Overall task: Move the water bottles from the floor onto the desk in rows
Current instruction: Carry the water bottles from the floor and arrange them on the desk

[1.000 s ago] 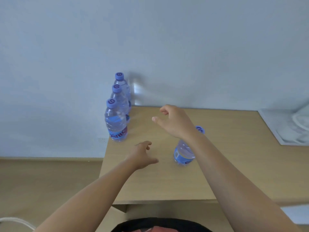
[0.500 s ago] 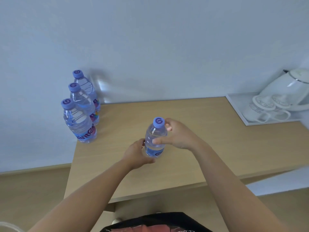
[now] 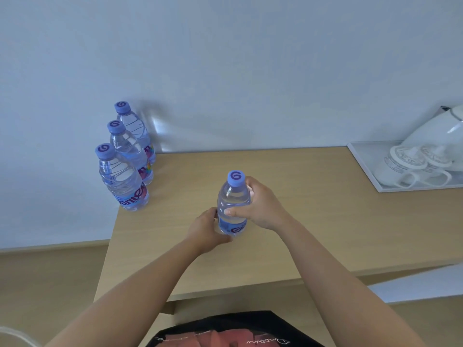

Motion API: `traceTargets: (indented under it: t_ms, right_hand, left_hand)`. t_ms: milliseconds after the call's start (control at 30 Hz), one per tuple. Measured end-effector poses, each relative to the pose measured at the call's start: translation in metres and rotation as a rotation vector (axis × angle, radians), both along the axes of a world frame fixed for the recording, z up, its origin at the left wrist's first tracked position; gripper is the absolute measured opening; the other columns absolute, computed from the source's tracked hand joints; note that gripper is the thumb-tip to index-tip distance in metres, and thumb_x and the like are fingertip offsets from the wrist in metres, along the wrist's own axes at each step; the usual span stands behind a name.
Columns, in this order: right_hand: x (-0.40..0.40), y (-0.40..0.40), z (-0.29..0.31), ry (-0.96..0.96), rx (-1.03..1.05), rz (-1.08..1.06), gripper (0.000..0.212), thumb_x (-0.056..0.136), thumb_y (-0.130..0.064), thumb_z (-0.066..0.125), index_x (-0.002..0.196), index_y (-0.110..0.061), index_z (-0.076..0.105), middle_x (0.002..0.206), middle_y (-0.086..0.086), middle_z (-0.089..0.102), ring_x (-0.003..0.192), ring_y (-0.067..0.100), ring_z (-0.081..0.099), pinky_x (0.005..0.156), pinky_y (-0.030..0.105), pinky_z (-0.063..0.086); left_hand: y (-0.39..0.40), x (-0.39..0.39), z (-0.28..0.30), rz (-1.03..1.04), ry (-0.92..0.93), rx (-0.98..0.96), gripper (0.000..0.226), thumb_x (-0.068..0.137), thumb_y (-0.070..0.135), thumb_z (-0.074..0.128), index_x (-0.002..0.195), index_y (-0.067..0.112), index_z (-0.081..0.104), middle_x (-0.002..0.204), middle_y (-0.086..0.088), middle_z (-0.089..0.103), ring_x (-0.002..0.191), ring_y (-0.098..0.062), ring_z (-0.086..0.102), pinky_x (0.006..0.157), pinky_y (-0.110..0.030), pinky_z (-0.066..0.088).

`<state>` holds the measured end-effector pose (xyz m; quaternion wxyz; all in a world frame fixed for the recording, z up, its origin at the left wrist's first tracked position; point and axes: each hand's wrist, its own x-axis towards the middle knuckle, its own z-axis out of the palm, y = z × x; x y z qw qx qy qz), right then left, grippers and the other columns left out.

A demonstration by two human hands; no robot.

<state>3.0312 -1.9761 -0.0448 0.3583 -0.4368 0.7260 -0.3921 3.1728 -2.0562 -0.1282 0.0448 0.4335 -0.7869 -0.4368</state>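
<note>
A clear water bottle [image 3: 233, 196] with a purple cap stands upright on the light wooden desk [image 3: 313, 234], a little left of its middle. My right hand [image 3: 260, 209] grips the bottle's upper body from the right, thumb across the front. My left hand [image 3: 205, 230] holds its lower part from the left. Three more bottles stand in a row along the desk's left edge, running from front [image 3: 120, 179] through middle [image 3: 130, 149] to back [image 3: 135, 126] near the wall.
A white tray [image 3: 370, 176] at the desk's right end carries two upturned white cups [image 3: 411, 164] and a white kettle [image 3: 436, 131]. A plain wall rises behind the desk. Wooden floor shows at lower left.
One second ago both hands hovered open beside the bottle. Now both hold it, and the view has shifted right, bringing the tray and kettle into sight.
</note>
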Motion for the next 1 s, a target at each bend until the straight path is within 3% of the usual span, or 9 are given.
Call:
traceTargets:
  t_ms: [100, 200, 300, 467, 633, 767, 833, 1000]
  right_hand:
    - [0.005, -0.009, 0.002, 0.048, 0.002, -0.055, 0.054, 0.06, -0.034, 0.084, 0.105, -0.032, 0.055, 0.097, -0.015, 0.065, 0.091, 0.006, 0.063, 0.079, 0.028, 0.051]
    - [0.014, -0.021, 0.004, 0.085, 0.01, -0.104, 0.047, 0.057, -0.042, 0.083, 0.09, -0.027, 0.053, 0.085, -0.015, 0.061, 0.081, 0.009, 0.061, 0.073, 0.03, 0.049]
    - [0.028, -0.031, 0.005, 0.081, 0.028, -0.16, 0.049, 0.056, -0.048, 0.081, 0.088, -0.025, 0.053, 0.085, -0.015, 0.059, 0.081, 0.008, 0.06, 0.071, 0.029, 0.048]
    - [0.042, -0.046, 0.01, 0.133, 0.035, -0.151, 0.052, 0.057, -0.058, 0.077, 0.088, -0.023, 0.055, 0.083, -0.013, 0.062, 0.078, 0.009, 0.062, 0.067, 0.03, 0.048]
    - [0.033, -0.056, 0.026, -0.23, -0.067, 0.01, 0.043, 0.071, -0.033, 0.08, 0.103, -0.016, 0.056, 0.102, -0.001, 0.068, 0.088, 0.013, 0.067, 0.072, 0.026, 0.053]
    - [0.03, -0.062, 0.034, -0.391, -0.061, 0.135, 0.04, 0.079, -0.023, 0.074, 0.113, -0.015, 0.056, 0.11, 0.002, 0.068, 0.096, 0.014, 0.067, 0.075, 0.03, 0.056]
    - [0.032, -0.065, 0.036, -0.425, -0.038, 0.205, 0.044, 0.077, -0.023, 0.075, 0.117, -0.019, 0.056, 0.113, -0.005, 0.068, 0.095, 0.007, 0.067, 0.07, 0.024, 0.056]
    - [0.054, -0.081, 0.029, -0.374, -0.054, 0.199, 0.031, 0.074, -0.016, 0.078, 0.099, -0.026, 0.063, 0.106, -0.001, 0.071, 0.082, 0.007, 0.065, 0.062, 0.023, 0.051]
  left_hand:
    - [0.0, 0.008, 0.002, 0.023, 0.003, 0.01, 0.067, 0.062, 0.033, 0.082, 0.119, 0.023, 0.048, 0.109, 0.015, 0.053, 0.098, -0.007, 0.048, 0.079, -0.022, 0.039]
    - [-0.001, 0.017, 0.007, 0.054, 0.03, 0.051, 0.065, 0.057, 0.036, 0.084, 0.11, 0.024, 0.049, 0.102, 0.014, 0.058, 0.097, -0.009, 0.055, 0.08, -0.026, 0.046]
    - [-0.001, 0.027, 0.013, 0.104, 0.044, 0.087, 0.068, 0.046, 0.044, 0.083, 0.101, 0.022, 0.049, 0.096, 0.011, 0.061, 0.091, -0.011, 0.06, 0.079, -0.03, 0.052]
    - [-0.012, 0.047, 0.022, 0.119, 0.092, 0.168, 0.062, 0.053, 0.028, 0.088, 0.106, 0.019, 0.058, 0.099, 0.004, 0.067, 0.09, -0.013, 0.063, 0.082, -0.032, 0.054]
    - [-0.024, 0.063, 0.044, 0.066, 0.223, 0.304, 0.052, 0.055, 0.017, 0.088, 0.103, 0.018, 0.065, 0.101, -0.007, 0.07, 0.086, -0.015, 0.063, 0.086, -0.035, 0.055]
    - [-0.036, 0.082, 0.062, 0.013, 0.225, 0.347, 0.054, 0.054, 0.018, 0.084, 0.105, 0.017, 0.065, 0.104, -0.007, 0.071, 0.089, -0.016, 0.064, 0.09, -0.037, 0.053]
    - [-0.042, 0.092, 0.066, -0.027, 0.192, 0.363, 0.057, 0.053, 0.021, 0.084, 0.106, 0.018, 0.065, 0.103, -0.004, 0.071, 0.091, -0.016, 0.065, 0.091, -0.036, 0.053]
    - [-0.045, 0.114, 0.063, -0.05, 0.13, 0.394, 0.059, 0.05, 0.023, 0.082, 0.106, 0.021, 0.064, 0.104, -0.001, 0.071, 0.098, -0.018, 0.065, 0.093, -0.034, 0.052]
